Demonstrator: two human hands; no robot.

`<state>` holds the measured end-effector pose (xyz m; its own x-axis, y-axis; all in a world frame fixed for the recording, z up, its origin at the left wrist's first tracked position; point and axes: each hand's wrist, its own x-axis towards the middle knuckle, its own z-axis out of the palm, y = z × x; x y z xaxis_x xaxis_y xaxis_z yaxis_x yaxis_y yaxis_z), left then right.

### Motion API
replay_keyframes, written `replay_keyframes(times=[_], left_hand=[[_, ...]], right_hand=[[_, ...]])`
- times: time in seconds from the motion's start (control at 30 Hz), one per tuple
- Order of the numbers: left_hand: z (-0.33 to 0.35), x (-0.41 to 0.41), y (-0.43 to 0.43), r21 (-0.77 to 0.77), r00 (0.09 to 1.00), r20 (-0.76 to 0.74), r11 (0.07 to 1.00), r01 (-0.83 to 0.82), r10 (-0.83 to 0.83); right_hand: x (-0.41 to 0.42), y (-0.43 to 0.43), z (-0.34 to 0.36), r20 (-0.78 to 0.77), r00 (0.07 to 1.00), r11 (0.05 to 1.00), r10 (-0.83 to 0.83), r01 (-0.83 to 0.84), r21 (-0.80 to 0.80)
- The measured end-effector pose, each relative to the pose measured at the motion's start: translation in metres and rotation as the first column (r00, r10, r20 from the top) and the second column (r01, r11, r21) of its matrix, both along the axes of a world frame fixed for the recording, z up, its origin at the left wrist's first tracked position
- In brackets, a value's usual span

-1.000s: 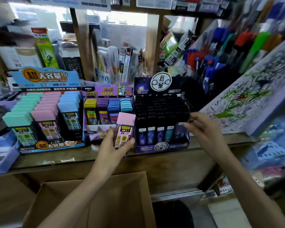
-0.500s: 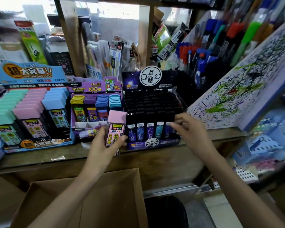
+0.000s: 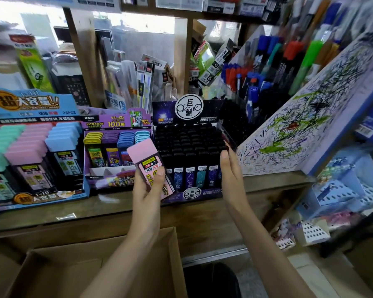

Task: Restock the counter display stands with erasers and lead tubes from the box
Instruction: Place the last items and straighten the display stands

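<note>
Pink lead case [image 3: 148, 163] gripped in our left hand [image 3: 145, 196], thumb pinching its label, at centre, our right hand [image 3: 230, 171] at three o'clock, fingers straight and pressed together beside the black lead-tube stand [image 3: 187, 145], cardboard box [image 3: 63, 272] at six o'clock

Box [image 3: 73, 272] cut off below, pens [image 3: 310, 52] at upper right blurred

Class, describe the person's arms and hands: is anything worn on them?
The left arm and right arm are bare to the frame's edge; no sleeves show. The left hand and right hand wear no gloves, and no rings, watch or bracelet are visible.
</note>
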<state>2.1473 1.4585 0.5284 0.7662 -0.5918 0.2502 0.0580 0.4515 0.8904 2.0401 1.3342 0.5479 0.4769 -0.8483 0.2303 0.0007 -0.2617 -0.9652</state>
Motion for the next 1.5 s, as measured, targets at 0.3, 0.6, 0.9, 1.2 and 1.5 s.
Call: replay_keyframes(times=[0.3,0.6,0.9,1.2,1.5], left_hand=[[0.002,0.005,-0.015,0.045,0.996,0.074,0.998,-0.051,0.048],[0.006,0.019,-0.012,0.064,0.995,0.078,0.996,0.056,-0.061],[0.017,0.032,0.014,0.156,0.974,0.191,0.983,0.093,-0.122],[0.032,0.05,0.057,0.225,0.935,0.327,0.972,0.063,-0.137],[0.035,0.108,0.142,0.326,0.877,0.476,0.94,-0.102,-0.07]], right_hand=[[0.004,0.002,0.004,0.022,1.0,1.0,0.001,-0.001,-0.009],[0.028,-0.028,0.027,-0.002,1.0,0.998,0.003,-0.002,0.067],[0.01,-0.004,0.059,-0.019,1.0,0.903,-0.025,0.014,-0.43],[0.062,0.06,0.081,-0.26,0.911,0.812,0.321,-0.406,-0.42],[0.125,0.119,0.089,-0.27,0.788,0.728,0.553,-0.615,-0.302]])
